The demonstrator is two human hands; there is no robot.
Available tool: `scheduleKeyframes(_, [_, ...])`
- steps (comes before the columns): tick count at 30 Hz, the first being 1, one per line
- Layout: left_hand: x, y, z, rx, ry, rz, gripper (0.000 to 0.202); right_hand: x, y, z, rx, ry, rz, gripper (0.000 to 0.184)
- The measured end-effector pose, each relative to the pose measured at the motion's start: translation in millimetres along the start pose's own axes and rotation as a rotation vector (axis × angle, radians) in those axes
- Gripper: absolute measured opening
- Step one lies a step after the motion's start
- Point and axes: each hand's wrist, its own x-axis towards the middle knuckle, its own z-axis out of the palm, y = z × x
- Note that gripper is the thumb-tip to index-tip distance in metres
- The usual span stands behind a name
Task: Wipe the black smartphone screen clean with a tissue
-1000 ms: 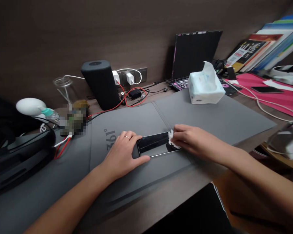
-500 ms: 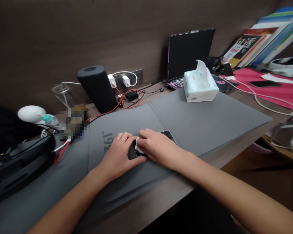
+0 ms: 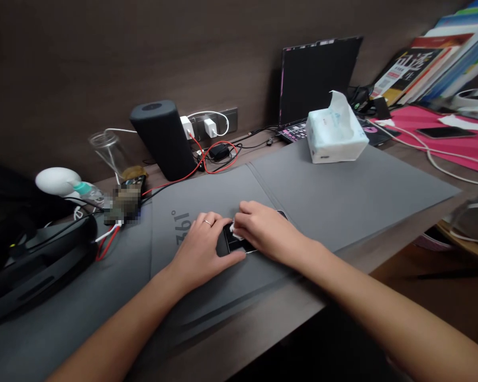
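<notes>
A dark-screened smartphone [image 3: 237, 246] with a light rim lies flat on the grey desk mat [image 3: 326, 201]. My left hand [image 3: 202, 245], with a ring on one finger, spans the phone's left end, thumb at the near edge and fingertips at the far edge. Over the screen, my right hand [image 3: 265, 229] is closed on a crumpled white tissue [image 3: 235, 231], pressed to the glass near the phone's left part. That hand covers much of the phone's middle, and only a corner shows beyond it.
A tissue pack [image 3: 336, 139] stands on the mat before an open laptop [image 3: 318, 79]. A black speaker [image 3: 163, 140], a glass jar [image 3: 107, 154], chargers and cables line the wall. Books [image 3: 426, 63] and another phone [image 3: 446, 132] are at right. A black bag-like object [image 3: 43, 265] sits left.
My right hand and the tissue have shifted slightly right along the screen, baring more of the phone's left part. The left hand keeps its place on the phone. The camera view has shifted a little.
</notes>
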Motion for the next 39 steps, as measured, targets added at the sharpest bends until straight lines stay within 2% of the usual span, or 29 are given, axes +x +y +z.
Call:
scheduleKeyframes(4, [-1, 2, -0.5, -0.006, -0.003, -0.017, 0.040, 8, -11, 6, 0.020, 0.008, -0.009, 0.016])
scheduleKeyframes(9, [-2, 2, 0.6, 0.014, 0.027, -0.021, 0.054, -21, 14, -6, 0.095, -0.014, 0.056, 0.017])
scheduleKeyframes(12, [-2, 1, 0.9, 0.006, 0.034, -0.022, 0.055, -32, 26, -13, 0.117, -0.038, 0.101, 0.018])
scheduleKeyframes(15, [0, 0, -0.4, -0.006, 0.027, -0.019, 0.053, -24, 22, -13, 0.117, -0.071, 0.094, 0.016])
scheduleKeyframes(20, [0, 1, -2.6, -0.011, 0.005, -0.033, 0.052, 8, 2, -5, 0.128, -0.096, 0.041, 0.018])
scheduleKeyframes(22, [0, 1, -2.9, -0.013, 0.000, -0.033, 0.052, 11, 2, -5, 0.125, -0.098, 0.041, 0.017])
scheduleKeyframes(28, [0, 1, -3.6, -0.017, 0.023, -0.031, 0.056, -20, 35, -10, 0.132, -0.047, 0.127, 0.022])
scheduleKeyframes(31, [1, 2, -4.1, -0.028, 0.026, -0.039, 0.054, -30, 41, -10, 0.114, -0.017, 0.170, 0.026])
scheduleKeyframes(34, [1, 2, -4.5, -0.022, 0.026, -0.040, 0.054, -25, 29, -5, 0.118, -0.005, 0.166, 0.023])
scheduleKeyframes(39, [1, 0, -4.5, 0.004, -0.001, -0.006, 0.051, 0, -4, 7, 0.141, -0.004, 0.080, 0.020])
